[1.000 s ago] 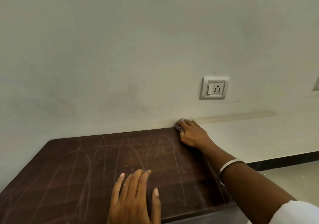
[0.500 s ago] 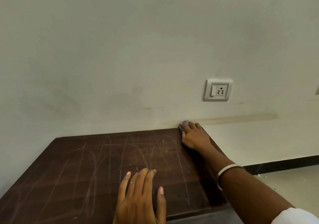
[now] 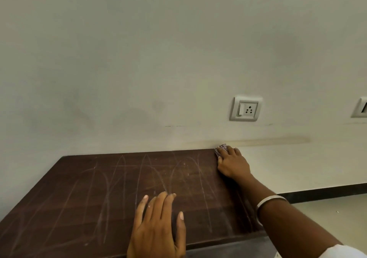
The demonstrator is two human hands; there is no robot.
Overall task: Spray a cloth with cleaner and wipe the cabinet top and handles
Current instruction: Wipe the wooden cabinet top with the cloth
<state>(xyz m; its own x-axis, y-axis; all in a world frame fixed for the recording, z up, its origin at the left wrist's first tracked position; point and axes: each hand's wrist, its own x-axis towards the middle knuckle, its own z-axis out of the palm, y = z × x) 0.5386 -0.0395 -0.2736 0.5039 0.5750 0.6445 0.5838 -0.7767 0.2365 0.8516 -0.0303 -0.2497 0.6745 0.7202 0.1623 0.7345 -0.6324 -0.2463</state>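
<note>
Right hand (image 3: 232,163) is flat on the far right corner of the cabinet top (image 3: 99,194), right at the wall (image 3: 178,58). Cloth (image 3: 220,150) is pinned under its fingers (image 3: 231,152), bunched up small; only a checked purple-ish edge pokes out past the fingertips on the side toward the wall and left of them. Fingers are pressed down over the cloth, close together, curled slightly around it. Most of the cloth is hidden by the hand, so can't tell how it's folded.

Left hand (image 3: 156,226) is palm-down on the near edge of the cabinet top, holding nothing, fingers stretched out and slightly spread, thumb out to the side. It's well apart from the cloth, nearer the camera and to the left of the right-hand fingers.

Cabinet top is dark brown wood with pale arcing streaks across it, running from the left hand's fingertips toward the wall.

Right wrist has a white bangle (image 3: 268,203); white sleeve (image 3: 327,251) at the bottom right corner.

Wall socket (image 3: 245,108) sits above and just right of the right-hand fingers. Second plate (image 3: 360,107) is cut off at the right edge. Long faint stain on the wall runs rightward from the cloth.
</note>
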